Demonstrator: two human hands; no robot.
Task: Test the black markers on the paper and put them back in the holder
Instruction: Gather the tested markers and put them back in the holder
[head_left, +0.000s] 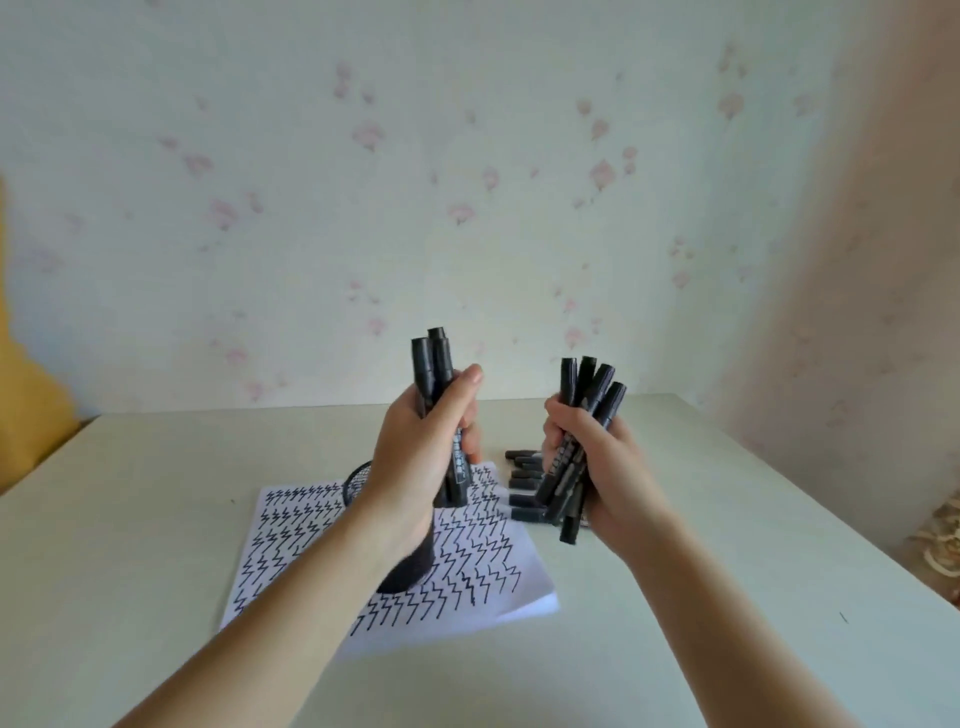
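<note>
My left hand (423, 441) grips a small bunch of black markers (434, 364) upright, above the black mesh holder (358, 480). The holder stands on the white paper (467, 561), mostly hidden behind my left wrist and forearm. Rows of black zigzag test marks cover the paper. My right hand (597, 467) grips several more black markers (592, 384), fanned out and tilted right, above the paper's right edge. More black markers or caps (522, 480) lie in a row on the table between my hands; I cannot tell which.
The pale table (727, 519) runs back to a wall with pink flower wallpaper. A yellow object (31, 384) sits at the left edge. A tan basket-like thing (940, 540) is beyond the table's right edge.
</note>
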